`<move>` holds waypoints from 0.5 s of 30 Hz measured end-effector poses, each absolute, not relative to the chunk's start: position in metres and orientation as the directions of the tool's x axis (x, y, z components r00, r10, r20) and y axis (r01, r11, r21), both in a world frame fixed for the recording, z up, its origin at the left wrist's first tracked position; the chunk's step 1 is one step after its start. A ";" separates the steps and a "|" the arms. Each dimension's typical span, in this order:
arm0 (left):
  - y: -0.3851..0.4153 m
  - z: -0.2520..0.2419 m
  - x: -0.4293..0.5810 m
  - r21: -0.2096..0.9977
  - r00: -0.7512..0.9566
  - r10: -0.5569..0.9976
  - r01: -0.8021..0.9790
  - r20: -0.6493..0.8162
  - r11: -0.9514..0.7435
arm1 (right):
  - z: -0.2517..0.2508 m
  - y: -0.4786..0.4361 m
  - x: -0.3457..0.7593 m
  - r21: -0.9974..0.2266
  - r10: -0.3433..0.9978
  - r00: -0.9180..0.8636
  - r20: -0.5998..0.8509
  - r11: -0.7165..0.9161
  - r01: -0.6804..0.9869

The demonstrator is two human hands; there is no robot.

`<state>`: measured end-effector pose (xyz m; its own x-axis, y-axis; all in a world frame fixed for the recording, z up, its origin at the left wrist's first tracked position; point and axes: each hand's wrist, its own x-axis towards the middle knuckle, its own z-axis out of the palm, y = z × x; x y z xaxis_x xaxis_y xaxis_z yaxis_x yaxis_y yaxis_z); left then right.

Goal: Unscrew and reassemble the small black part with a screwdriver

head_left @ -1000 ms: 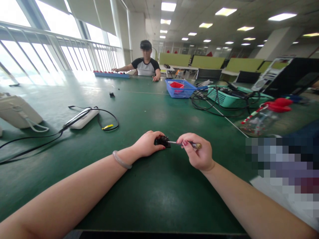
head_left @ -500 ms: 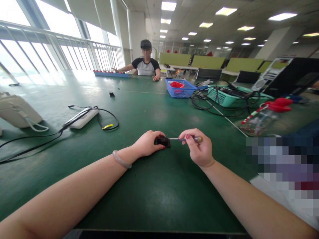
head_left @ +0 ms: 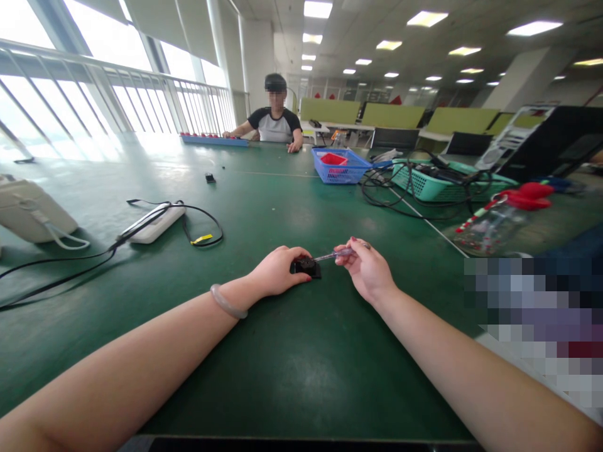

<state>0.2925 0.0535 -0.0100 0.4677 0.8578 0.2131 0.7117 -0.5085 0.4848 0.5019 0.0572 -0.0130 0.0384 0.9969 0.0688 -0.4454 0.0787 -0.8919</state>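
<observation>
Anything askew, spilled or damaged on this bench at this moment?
Nothing broken or spilled. The oddest spot is the green basket: black cables spill over its rim in a loose tangle on the table. A clear bottle lies on its side nearby.

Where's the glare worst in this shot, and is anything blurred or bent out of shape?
Head view: windows at upper left blow out white, washing the green table beneath them; railing lines bow from the wide lens; a pixelated block masks the right side.

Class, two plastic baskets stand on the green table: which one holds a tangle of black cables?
The teal basket, right of the blue basket. Black cables spill over its rim; the blue one holds something red.
</observation>
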 end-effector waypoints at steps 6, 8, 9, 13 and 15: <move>0.052 -0.009 0.293 0.481 0.471 0.854 0.710 0.220 -0.515 | -0.011 0.062 0.507 -0.841 0.996 0.048 -0.079 -0.041 -0.539; 0.051 -0.009 0.293 0.475 0.473 0.851 0.709 0.227 -0.521 | -0.012 0.063 0.508 -0.846 0.997 0.033 -0.076 -0.046 -0.532; 0.051 -0.008 0.294 0.472 0.474 0.849 0.709 0.232 -0.525 | -0.013 0.063 0.509 -0.852 0.998 0.020 -0.063 -0.044 -0.522; 0.050 -0.009 0.294 0.466 0.483 0.841 0.702 0.245 -0.539 | -0.016 0.064 0.510 -0.893 0.999 -0.028 0.023 0.008 -0.450; 0.050 -0.009 0.294 0.465 0.480 0.843 0.705 0.244 -0.536 | -0.016 0.064 0.510 -0.910 0.998 -0.015 0.068 0.056 -0.411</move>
